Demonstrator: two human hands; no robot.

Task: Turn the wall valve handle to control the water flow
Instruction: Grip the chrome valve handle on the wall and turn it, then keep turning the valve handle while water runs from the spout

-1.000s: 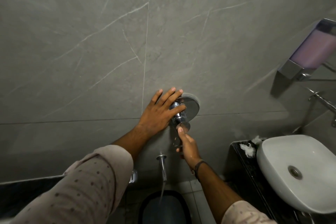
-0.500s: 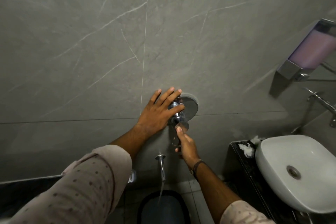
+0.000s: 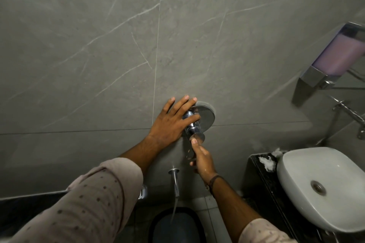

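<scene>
A chrome wall valve with a round plate sits on the grey tiled wall. Its lever handle hangs down from the knob. My left hand lies flat against the wall and the valve's left side, fingers spread across the valve body. My right hand grips the lever from below, thumb pressed up near the knob. Below the valve a chrome spout sticks out of the wall, and a thin stream of water falls from it.
A dark bucket stands on the floor under the spout. A white basin rests on a black counter at the right, with a wall tap and a soap dispenser above it.
Both hands keep their hold on the valve. The view has shifted slightly; the water stream still runs from the spout.
</scene>
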